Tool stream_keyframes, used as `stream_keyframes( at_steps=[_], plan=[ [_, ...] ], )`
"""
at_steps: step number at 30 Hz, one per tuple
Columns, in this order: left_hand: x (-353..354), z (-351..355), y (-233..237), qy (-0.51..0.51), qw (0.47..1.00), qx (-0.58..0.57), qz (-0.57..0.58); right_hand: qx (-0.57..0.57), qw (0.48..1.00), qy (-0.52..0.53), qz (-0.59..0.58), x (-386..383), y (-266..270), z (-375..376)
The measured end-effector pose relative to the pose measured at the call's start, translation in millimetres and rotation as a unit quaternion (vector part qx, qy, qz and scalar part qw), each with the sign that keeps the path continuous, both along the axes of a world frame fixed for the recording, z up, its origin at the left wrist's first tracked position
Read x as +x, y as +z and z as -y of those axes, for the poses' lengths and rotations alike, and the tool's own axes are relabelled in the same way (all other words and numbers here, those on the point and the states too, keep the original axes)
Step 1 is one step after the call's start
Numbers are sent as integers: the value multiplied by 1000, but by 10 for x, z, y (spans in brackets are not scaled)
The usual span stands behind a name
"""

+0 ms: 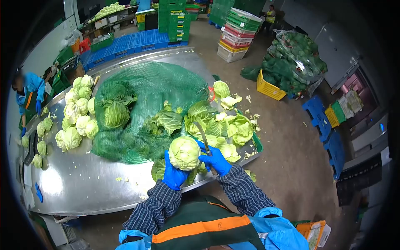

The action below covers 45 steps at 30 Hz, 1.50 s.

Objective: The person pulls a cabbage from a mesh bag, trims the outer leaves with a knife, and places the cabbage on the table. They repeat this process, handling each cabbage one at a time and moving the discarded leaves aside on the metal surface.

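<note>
In the head view, a cabbage is held up over the near edge of the table. The left hand, gloved in blue, cups it from below. The right hand, gloved too, is closed round the handle of a knife, its curved blade pointing up beside the cabbage; whether the blade touches it, I cannot tell. The cabbage is pale and nearly round, with no loose dark leaves on the side that shows, so its stripping looks mostly done. Its underside is hidden, so the state of the stem is unclear.

On the left part of the table lies a pile of pale heads, close in look to the held one and apparently finished. More small heads lie beyond, near a co-worker. To the right, loose leaves are heaped by the table's edge, with scraps on the floor, signs of a good deal of trimming.

What is left seems to be in the middle: a green net covers a darker head with its outer leaves on, and a leafy clump sits at the net. How many more heads the net hides cannot be told.
</note>
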<state>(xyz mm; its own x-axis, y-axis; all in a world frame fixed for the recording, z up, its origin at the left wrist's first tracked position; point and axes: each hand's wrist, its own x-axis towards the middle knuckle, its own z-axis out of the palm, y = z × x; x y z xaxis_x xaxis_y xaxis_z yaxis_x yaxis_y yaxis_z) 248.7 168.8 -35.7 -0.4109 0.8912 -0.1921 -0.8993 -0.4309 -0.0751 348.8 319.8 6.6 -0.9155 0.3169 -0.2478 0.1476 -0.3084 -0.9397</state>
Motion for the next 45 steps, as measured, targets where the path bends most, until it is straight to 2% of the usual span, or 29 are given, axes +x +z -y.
stream_keyframes(
  at_steps=[2,8,9,10,12,14,16,17,19,20,22,23,24,26,27,28,29,30,31,32,33,35,37,40,41,42,43,44,45],
  plan=[
    [82,2,119,5,999,-27,-23,-6,1000,1,12,68,-31,-26],
    [184,28,40,-83,996,-8,-22,-30,999,-8,39,231,-106,-34],
    [214,64,-20,-81,990,-30,-108,-31,998,-9,54,255,-109,-43],
    [214,40,-86,-79,990,-30,-109,-32,997,-9,69,272,-120,-38],
    [206,-22,-147,39,955,-144,-258,-24,997,-28,66,290,-251,-33],
    [188,0,-134,38,964,-128,-229,-55,989,-42,130,322,-358,-50],
    [229,6,-171,123,911,-221,-325,-65,989,-49,121,340,-372,32],
    [216,27,-335,125,911,-221,-325,-108,985,-49,124,352,-418,45],
    [119,98,-681,113,851,-276,-431,-152,978,-45,137,341,-440,74],
    [71,114,-747,115,851,-277,-431,-151,978,-43,138,319,-455,85],
    [24,155,-659,47,919,-250,-300,-182,971,-21,154,256,-434,140],
    [226,388,-629,182,729,-282,-597,-178,974,-14,138,209,-389,196],
    [275,451,-504,180,732,-292,-589,-182,972,-9,148,165,-388,174],
    [246,649,-246,209,535,-356,-737,-127,981,1,147,38,-561,295],
    [181,724,-205,201,483,-375,-765,-130,984,-20,116,-57,-862,344],
    [112,778,-168,191,459,-388,-776,-152,973,-3,173,-137,-802,393],
    [48,843,-164,177,446,-398,-782,-170,973,18,153,-114,-303,507],
    [-31,881,-165,164,447,-403,-781,-97,968,45,228,-178,-332,504],
    [-91,932,-127,146,476,-407,-766,-83,969,24,230,-238,-481,524],
    [-173,963,-99,133,502,-405,-753,-79,966,39,242,-284,-315,573],
    [-253,994,-152,105,570,-402,-709,-65,966,44,246,-299,-275,622],
    [-453,1044,-244,77,584,-407,-698,-47,967,41,246,-409,-328,706],
    [-611,1070,-413,44,609,-412,-676,-10,970,17,242,-446,-628,788],
    [-819,1098,-836,-9,632,-397,-665,35,962,35,268,-508,-873,856],
    [-865,1103,-1024,-40,629,-401,-665,53,979,-12,195,-532,-953,974],
    [-887,1123,-1030,-46,634,-396,-663,53,978,-17,203,-521,-998,1015],
    [-917,1119,-1032,-70,604,-409,-681,215,957,-18,195,-515,-1039,1032],
    [-941,1113,-1032,-95,573,-420,-698,369,911,-17,183,-492,-1079,1046],
    [-949,1106,-993,-103,576,-416,-696,426,886,0,183,-494,-895,1116]
  ],
)
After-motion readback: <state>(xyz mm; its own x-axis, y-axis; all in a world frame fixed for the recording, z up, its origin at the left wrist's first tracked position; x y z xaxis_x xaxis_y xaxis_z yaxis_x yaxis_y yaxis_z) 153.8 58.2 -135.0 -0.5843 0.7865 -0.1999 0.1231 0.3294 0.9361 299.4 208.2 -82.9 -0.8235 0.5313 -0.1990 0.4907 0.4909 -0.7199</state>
